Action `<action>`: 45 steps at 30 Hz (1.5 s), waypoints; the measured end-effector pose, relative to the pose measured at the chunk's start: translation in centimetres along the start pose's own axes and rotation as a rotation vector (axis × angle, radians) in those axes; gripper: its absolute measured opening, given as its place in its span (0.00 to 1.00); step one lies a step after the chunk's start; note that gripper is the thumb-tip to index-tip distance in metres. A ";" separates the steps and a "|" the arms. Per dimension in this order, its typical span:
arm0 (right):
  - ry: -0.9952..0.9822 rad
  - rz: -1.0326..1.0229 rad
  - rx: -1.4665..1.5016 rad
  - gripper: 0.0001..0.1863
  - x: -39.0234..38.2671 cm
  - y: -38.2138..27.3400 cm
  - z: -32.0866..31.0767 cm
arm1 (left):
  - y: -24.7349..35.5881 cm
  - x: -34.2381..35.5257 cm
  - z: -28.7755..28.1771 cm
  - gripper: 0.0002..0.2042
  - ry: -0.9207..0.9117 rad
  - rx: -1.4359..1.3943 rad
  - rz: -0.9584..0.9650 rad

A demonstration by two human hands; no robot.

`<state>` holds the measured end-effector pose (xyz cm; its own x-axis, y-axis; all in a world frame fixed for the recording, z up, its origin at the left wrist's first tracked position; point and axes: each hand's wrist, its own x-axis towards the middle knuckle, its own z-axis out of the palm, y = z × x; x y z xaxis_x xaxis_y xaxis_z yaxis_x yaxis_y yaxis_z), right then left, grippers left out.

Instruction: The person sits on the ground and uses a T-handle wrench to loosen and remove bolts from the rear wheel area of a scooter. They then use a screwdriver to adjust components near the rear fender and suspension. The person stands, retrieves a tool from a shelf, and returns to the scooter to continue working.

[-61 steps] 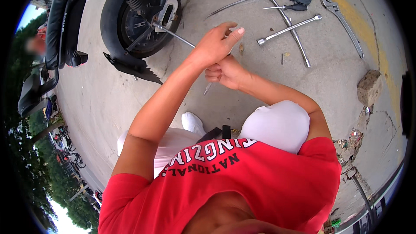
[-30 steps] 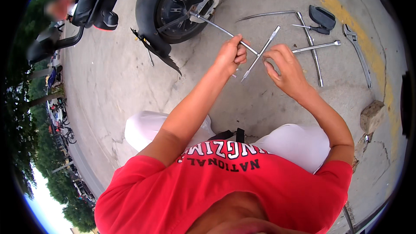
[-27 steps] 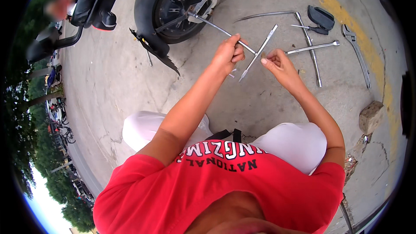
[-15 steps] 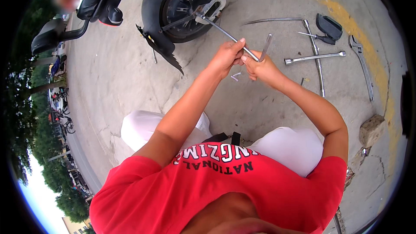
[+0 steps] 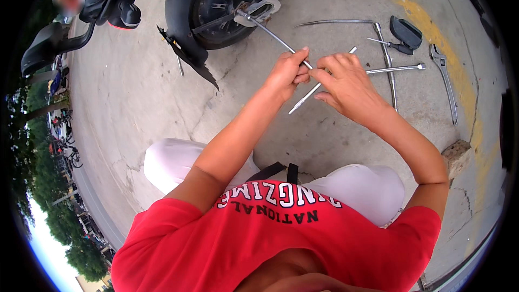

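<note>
A long metal T-handle socket wrench (image 5: 273,36) reaches from the hub area of a black-tyred scooter wheel (image 5: 178,8) toward me. My left hand (image 5: 286,73) is closed round its shaft near the crossbar. My right hand (image 5: 348,86) lies over the slanted crossbar, back of the hand up and fingers bent around it. Both ends of the bar stick out past that hand. The wrench's far end meets a silver bracket (image 5: 265,8) beside the wheel; the fastener there is hidden.
On the concrete at right lie crossed socket wrenches (image 5: 403,68), a bent metal rod (image 5: 335,22), a screwdriver (image 5: 397,47), a black plastic piece (image 5: 405,32) and an adjustable wrench (image 5: 445,81). A torn black mudguard (image 5: 189,62) hangs by the wheel. A stone block (image 5: 456,154) sits farther right.
The wrench's crossbar has swung round, its lower end now pointing toward me. My right hand has shifted up and right over it. My left hand stays on the shaft.
</note>
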<state>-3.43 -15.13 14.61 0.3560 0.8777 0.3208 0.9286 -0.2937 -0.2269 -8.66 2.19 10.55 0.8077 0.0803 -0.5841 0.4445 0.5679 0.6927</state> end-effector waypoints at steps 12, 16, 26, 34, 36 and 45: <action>-0.125 0.525 2.641 0.13 0.5 -0.5 8.7 | 1.2 0.1 -0.5 0.15 0.087 0.315 -0.010; -0.165 0.708 1.497 0.07 1.4 -1.5 6.3 | 0.9 0.1 -1.0 0.17 0.119 0.353 -0.020; -0.376 0.020 -0.114 0.16 2.1 0.1 4.5 | -0.2 1.4 0.7 0.14 0.146 0.106 -0.070; -0.484 0.733 1.156 0.17 -4.4 -0.4 1.7 | -0.2 2.1 -1.0 0.11 -0.005 0.064 -0.053; -0.294 0.694 2.023 0.17 -4.7 -2.7 5.4 | -0.8 2.4 -0.6 0.12 0.033 0.098 -0.043; -0.159 0.619 2.653 0.10 -0.6 -4.1 9.0 | 5.2 0.7 1.0 0.28 0.342 1.736 0.488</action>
<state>-8.42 -11.03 7.12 0.2557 0.9594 -0.1189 -0.9538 0.2304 -0.1927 -5.39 4.36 14.24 0.9664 0.2291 -0.1163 0.2533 -0.9255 0.2817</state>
